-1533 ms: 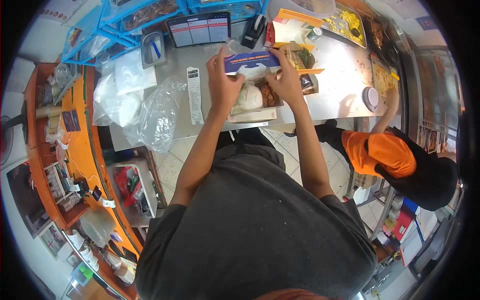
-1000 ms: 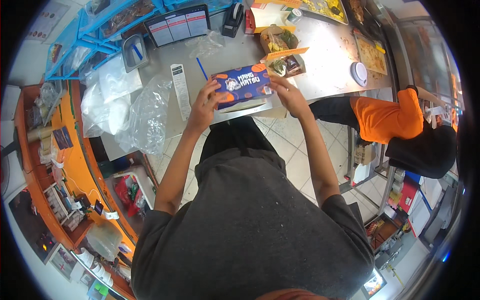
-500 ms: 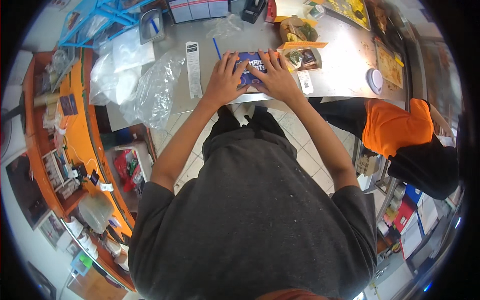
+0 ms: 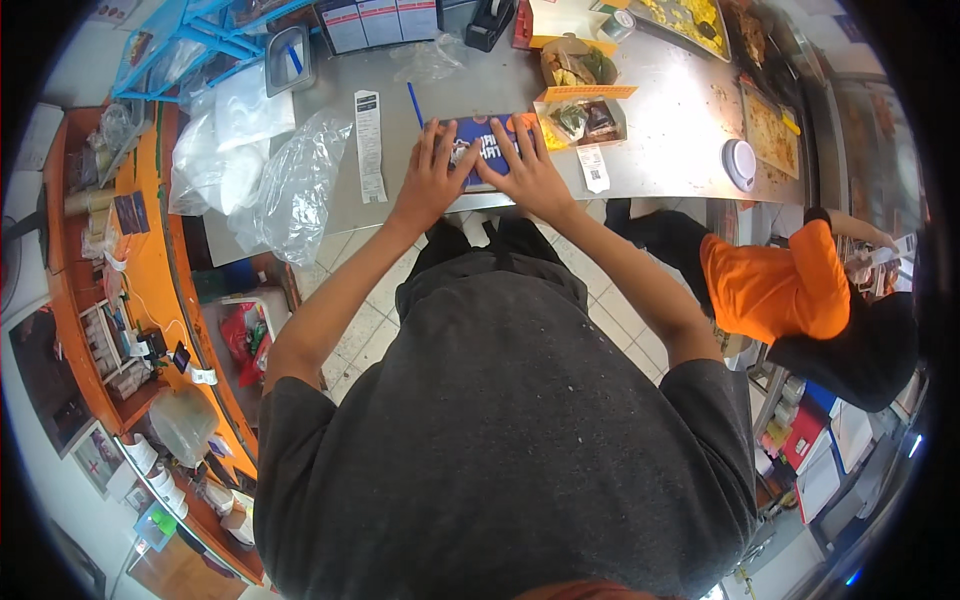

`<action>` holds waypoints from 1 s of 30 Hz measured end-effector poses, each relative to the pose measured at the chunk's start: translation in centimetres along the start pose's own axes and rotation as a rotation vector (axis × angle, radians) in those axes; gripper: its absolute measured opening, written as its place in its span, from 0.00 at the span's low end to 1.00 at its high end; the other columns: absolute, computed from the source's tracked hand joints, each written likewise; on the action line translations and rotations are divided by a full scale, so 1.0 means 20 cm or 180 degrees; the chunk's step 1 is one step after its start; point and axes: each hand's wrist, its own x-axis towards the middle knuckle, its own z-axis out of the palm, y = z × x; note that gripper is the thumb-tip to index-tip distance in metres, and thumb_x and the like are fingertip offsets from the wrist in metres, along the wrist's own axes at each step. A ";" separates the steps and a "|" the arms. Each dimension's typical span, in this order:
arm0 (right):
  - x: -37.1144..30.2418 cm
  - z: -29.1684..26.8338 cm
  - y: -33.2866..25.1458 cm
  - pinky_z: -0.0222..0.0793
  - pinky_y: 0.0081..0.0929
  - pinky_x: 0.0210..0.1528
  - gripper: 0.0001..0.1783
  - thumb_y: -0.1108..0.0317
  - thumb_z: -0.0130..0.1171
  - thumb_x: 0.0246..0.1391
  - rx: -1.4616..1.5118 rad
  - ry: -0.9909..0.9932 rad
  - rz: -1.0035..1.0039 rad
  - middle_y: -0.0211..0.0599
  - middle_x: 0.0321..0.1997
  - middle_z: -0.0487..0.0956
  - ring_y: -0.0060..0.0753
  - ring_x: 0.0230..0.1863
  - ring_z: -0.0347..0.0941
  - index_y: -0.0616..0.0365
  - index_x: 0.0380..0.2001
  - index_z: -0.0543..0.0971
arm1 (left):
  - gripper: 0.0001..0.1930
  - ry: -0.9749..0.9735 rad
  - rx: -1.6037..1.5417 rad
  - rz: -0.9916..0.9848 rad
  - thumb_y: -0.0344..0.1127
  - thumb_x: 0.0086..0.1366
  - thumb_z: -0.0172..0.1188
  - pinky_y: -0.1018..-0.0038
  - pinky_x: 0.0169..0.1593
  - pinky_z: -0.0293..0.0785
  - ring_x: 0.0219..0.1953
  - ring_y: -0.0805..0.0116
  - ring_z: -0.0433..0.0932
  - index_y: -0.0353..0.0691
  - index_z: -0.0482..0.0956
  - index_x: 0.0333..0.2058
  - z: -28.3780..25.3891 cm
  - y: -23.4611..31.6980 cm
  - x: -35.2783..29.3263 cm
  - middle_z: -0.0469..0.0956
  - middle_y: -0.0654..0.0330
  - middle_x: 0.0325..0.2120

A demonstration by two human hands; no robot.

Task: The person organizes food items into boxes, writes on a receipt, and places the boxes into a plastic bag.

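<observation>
A blue and orange printed box (image 4: 488, 143), its lid down, lies near the front edge of the metal counter (image 4: 640, 180). My left hand (image 4: 432, 178) rests on its left part, fingers stretched out. On the right part lies my right hand (image 4: 532, 175), also with fingers spread and flat. Both thumbs point inward over the lid. Just right of the box stands an open food box (image 4: 602, 122) with dark and green food in it. A blue stick (image 4: 414, 104) lies behind my left hand. Paper slips lie on either side: a long receipt (image 4: 369, 145) and a shorter receipt (image 4: 592, 168).
Crumpled clear plastic bags (image 4: 305, 185) lie on the left of the counter near a metal container (image 4: 290, 62). A tape dispenser (image 4: 491, 22) and another open food box (image 4: 578, 62) are farther back. A white lid (image 4: 739, 164) and a person in orange (image 4: 775, 285) are at right.
My hands stay flat on the box, with the fingers shifted slightly. The counter appears a little farther left in view. The person in orange has reached an arm outward at the right.
</observation>
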 end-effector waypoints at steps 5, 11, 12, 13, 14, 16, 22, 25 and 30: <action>-0.02 0.00 -0.02 0.51 0.72 0.65 0.23 0.58 0.53 0.56 0.0300 -0.0140 0.0046 0.54 0.69 0.60 0.71 0.67 0.58 0.41 0.55 0.66 | 0.41 -0.0167 -0.0076 -0.0077 0.47 0.52 0.70 0.48 0.63 0.62 0.68 0.36 0.53 0.54 0.64 0.65 -0.07 0.03 0.01 0.57 0.43 0.64; 0.03 -0.04 0.05 0.60 0.64 0.63 0.23 0.61 0.54 0.56 0.0180 -0.0195 -0.0146 0.54 0.65 0.67 0.69 0.63 0.64 0.40 0.55 0.67 | 0.41 -0.0442 -0.0304 -0.0480 0.50 0.51 0.71 0.50 0.59 0.67 0.64 0.41 0.60 0.56 0.65 0.64 -0.20 0.06 0.13 0.62 0.48 0.60; 0.05 -0.06 0.06 0.64 0.60 0.61 0.23 0.62 0.54 0.55 0.0243 -0.0196 -0.0180 0.54 0.63 0.69 0.68 0.61 0.67 0.40 0.55 0.67 | 0.40 -0.0554 -0.0518 -0.0563 0.48 0.51 0.71 0.50 0.57 0.68 0.63 0.43 0.61 0.56 0.66 0.63 -0.20 0.02 0.13 0.64 0.50 0.58; 0.06 -0.07 0.08 0.68 0.53 0.59 0.24 0.63 0.55 0.54 0.0333 -0.0004 -0.0223 0.53 0.59 0.73 0.65 0.56 0.72 0.40 0.55 0.67 | 0.38 -0.0655 -0.0739 -0.0621 0.47 0.52 0.71 0.50 0.55 0.69 0.61 0.45 0.63 0.56 0.67 0.62 -0.20 -0.01 0.15 0.65 0.51 0.57; 0.06 -0.07 0.08 0.68 0.53 0.59 0.24 0.63 0.55 0.54 0.0312 -0.0004 -0.0204 0.53 0.59 0.73 0.65 0.56 0.72 0.40 0.55 0.67 | 0.38 -0.0648 -0.0744 -0.0593 0.47 0.52 0.71 0.50 0.55 0.69 0.61 0.45 0.63 0.56 0.67 0.62 -0.20 -0.01 0.16 0.65 0.51 0.57; 0.05 -0.06 0.07 0.68 0.51 0.58 0.24 0.63 0.55 0.54 0.0235 -0.0005 -0.0278 0.53 0.60 0.72 0.63 0.56 0.71 0.40 0.56 0.68 | 0.36 -0.0742 -0.0652 -0.0645 0.44 0.52 0.70 0.50 0.55 0.68 0.60 0.48 0.64 0.55 0.69 0.61 -0.19 -0.01 0.15 0.66 0.54 0.56; 0.03 -0.11 0.01 0.59 0.54 0.63 0.25 0.60 0.55 0.54 0.0284 -0.0223 -0.0087 0.47 0.65 0.67 0.56 0.65 0.62 0.40 0.57 0.67 | 0.36 -0.0187 -0.0186 -0.0441 0.44 0.52 0.70 0.50 0.57 0.66 0.62 0.47 0.62 0.52 0.70 0.60 -0.14 0.04 0.09 0.64 0.53 0.58; 0.07 -0.19 0.04 0.58 0.54 0.65 0.27 0.60 0.54 0.57 0.0367 -0.0616 -0.0086 0.49 0.67 0.65 0.55 0.68 0.59 0.44 0.61 0.66 | 0.38 -0.0582 -0.0586 -0.0580 0.47 0.53 0.70 0.51 0.63 0.61 0.66 0.48 0.57 0.54 0.67 0.63 -0.20 0.02 0.13 0.62 0.52 0.60; 0.11 -0.26 0.27 0.64 0.45 0.61 0.25 0.56 0.58 0.55 0.0952 -0.0321 -0.0181 0.46 0.61 0.72 0.49 0.62 0.68 0.46 0.57 0.73 | 0.37 -0.0567 -0.0781 -0.0592 0.50 0.55 0.69 0.51 0.66 0.59 0.69 0.45 0.54 0.54 0.67 0.64 -0.19 0.02 0.11 0.59 0.50 0.63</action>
